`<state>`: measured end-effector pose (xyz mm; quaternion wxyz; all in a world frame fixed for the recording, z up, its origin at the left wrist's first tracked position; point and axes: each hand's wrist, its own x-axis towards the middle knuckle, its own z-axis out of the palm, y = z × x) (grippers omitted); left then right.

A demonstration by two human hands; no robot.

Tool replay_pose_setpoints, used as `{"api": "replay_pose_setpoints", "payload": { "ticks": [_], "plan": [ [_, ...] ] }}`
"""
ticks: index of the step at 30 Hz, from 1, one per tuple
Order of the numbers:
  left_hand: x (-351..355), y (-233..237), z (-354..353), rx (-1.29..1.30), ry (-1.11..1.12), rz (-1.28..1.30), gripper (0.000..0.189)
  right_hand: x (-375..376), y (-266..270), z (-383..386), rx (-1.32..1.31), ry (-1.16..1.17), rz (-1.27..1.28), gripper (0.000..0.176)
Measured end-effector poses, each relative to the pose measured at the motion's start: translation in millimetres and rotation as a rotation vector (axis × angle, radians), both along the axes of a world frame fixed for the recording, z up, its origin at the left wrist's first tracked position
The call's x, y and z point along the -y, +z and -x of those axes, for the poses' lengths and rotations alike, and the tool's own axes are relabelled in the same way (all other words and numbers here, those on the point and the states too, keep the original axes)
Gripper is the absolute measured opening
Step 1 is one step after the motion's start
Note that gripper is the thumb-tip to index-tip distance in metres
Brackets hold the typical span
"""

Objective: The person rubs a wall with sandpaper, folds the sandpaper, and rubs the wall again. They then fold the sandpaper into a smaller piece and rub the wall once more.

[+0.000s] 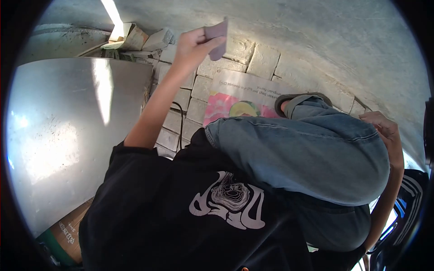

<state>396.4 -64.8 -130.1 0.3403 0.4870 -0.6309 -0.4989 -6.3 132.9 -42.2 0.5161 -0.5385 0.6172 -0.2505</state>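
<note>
My left hand (191,47) is raised in front of the grey wall, away from my body. Its thumb and fingers pinch a small, thin purple-grey sheet (218,39) that looks like sandpaper, bent slightly and held upright. Beside my raised knee, in the jeans (307,149), my right hand (383,128) hangs near the wall with loosely bent fingers. Nothing shows in it, though part of the palm is hidden.
The curved grey wall (334,36) runs along the top and right. Light paving blocks (199,108) form the floor, with a printed pink sheet (226,97) under my shoe (327,98). A metal panel (68,135) stands at left, near cardboard scraps (134,38) and a black cable (181,124).
</note>
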Motion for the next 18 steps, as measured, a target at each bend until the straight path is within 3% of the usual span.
{"api": "replay_pose_setpoints", "payload": {
  "ticks": [5,8,10,11,13,18],
  "plan": [
    [-24.2,20.7,-40.7,0.196,0.024,0.04,0.025,-0.1,3.6,-12.4,0.058,-0.015,-0.01,0.02],
    [-39.4,24.6,-53.4,0.191,0.018,0.035,0.024,-2.1,7.8,-11.0,-0.057,-0.076,-0.132,0.023],
    [-45.4,26.8,-57.6,0.172,0.017,0.043,0.025,-1.2,7.3,-3.0,-0.316,-0.016,-0.007,0.024],
    [-47.7,28.9,-59.0,0.164,0.012,0.051,0.026,-0.4,13.6,-4.3,-0.323,-0.012,0.002,0.024],
    [-51.7,38.1,-56.6,0.045,-0.035,0.049,0.027,-0.4,32.8,-6.5,-0.709,0.067,0.188,0.024],
    [-70.6,84.4,-27.2,-0.21,-0.172,-0.003,0.031,1.6,85.6,-18.8,-0.949,0.084,0.336,0.024]
  ]
}}
